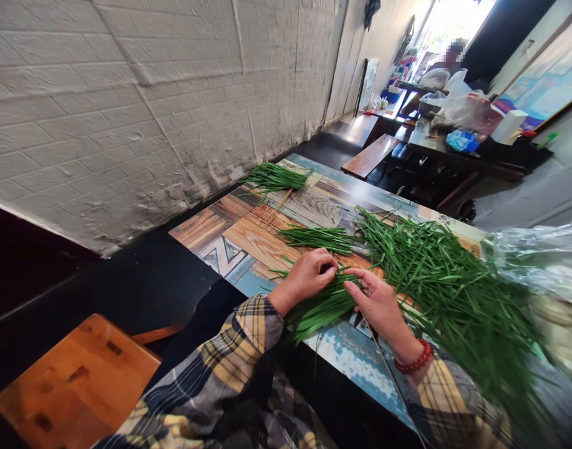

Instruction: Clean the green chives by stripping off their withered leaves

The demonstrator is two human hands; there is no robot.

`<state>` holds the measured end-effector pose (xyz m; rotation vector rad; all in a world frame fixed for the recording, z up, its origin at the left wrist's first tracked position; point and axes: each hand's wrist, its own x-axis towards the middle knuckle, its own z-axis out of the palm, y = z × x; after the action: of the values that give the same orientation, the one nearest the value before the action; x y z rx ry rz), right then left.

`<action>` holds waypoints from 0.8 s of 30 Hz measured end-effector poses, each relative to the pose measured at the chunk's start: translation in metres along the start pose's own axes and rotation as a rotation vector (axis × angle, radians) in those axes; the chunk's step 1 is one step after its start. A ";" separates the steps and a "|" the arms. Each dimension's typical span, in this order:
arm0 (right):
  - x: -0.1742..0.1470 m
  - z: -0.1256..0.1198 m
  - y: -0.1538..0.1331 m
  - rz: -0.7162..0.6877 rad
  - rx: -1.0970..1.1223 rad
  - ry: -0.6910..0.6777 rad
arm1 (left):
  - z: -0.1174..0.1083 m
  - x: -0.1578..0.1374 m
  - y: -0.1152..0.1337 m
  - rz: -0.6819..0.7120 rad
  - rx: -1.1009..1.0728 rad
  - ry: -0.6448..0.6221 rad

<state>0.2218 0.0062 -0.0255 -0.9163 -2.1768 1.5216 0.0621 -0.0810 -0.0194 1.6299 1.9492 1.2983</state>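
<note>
A bunch of green chives (327,307) lies at the table's near edge, under and between my hands. My left hand (311,274) is closed in a pinch at the upper edge of this bunch. Facing it, my right hand (378,305) has thumb and forefinger close together by the chives. A long thin skewer (389,363) runs from under my right palm down toward my right sleeve; its tip is hidden. Just beyond my left hand rests a smaller chive bundle (317,238). To the right spreads a large loose pile of chives (435,274).
At the table's (248,240) far left corner sits another chive bundle (276,177), with thin sticks (280,207) beside it. Clear plastic (538,255) borders the right side. A wooden stool (77,380) stands lower left, a brick-patterned wall (173,93) behind. A person sits far off.
</note>
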 end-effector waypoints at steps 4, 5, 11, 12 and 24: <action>0.000 0.000 -0.002 -0.001 0.003 -0.009 | 0.001 0.000 -0.002 0.013 -0.032 0.014; -0.001 0.000 -0.002 -0.003 0.001 -0.007 | 0.001 0.000 -0.002 0.017 -0.038 0.017; 0.000 0.000 -0.001 -0.001 0.002 -0.006 | 0.000 0.000 -0.001 0.027 -0.060 0.022; 0.000 -0.001 -0.001 0.001 0.007 -0.010 | 0.000 0.000 0.000 0.029 -0.058 0.023; 0.001 -0.001 0.007 -0.048 0.034 0.027 | 0.000 -0.001 -0.003 0.059 -0.009 0.011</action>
<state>0.2236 0.0093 -0.0316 -0.8634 -2.1319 1.5101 0.0604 -0.0815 -0.0216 1.6920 1.9118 1.3387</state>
